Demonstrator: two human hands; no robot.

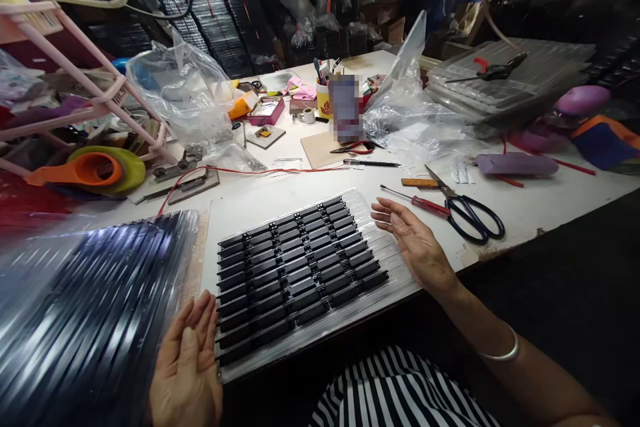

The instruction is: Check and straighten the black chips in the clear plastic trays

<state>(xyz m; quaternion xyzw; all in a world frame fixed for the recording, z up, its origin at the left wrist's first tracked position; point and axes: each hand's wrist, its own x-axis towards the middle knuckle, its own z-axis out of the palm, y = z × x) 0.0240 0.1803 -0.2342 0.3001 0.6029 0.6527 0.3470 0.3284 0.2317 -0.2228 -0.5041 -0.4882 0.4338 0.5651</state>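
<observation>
A clear plastic tray [395, 273] lies at the table's front edge, filled with rows of long black plastic parts [300, 273] that have comb-like teeth. My left hand [187, 357] is at the tray's left end, fingers stretched out and palm turned towards it; whether it touches the rim I cannot tell. At the tray's far right corner is my right hand [415, 243], its fingers extended and slightly spread, with nothing held in it. A red-handled screwdriver [425, 205] and dark-handled scissors [470, 210] lie just beyond the right hand.
Stacked trays of black strips [100, 300] fill the left side, beside a pink plastic rack [110, 97]. Red-handled pliers [355, 147], a pen [373, 163] and a yellow cup [324, 99] are towards the back. Clear plastic bags [405, 117] and stacked clear trays [510, 80] lie at the right.
</observation>
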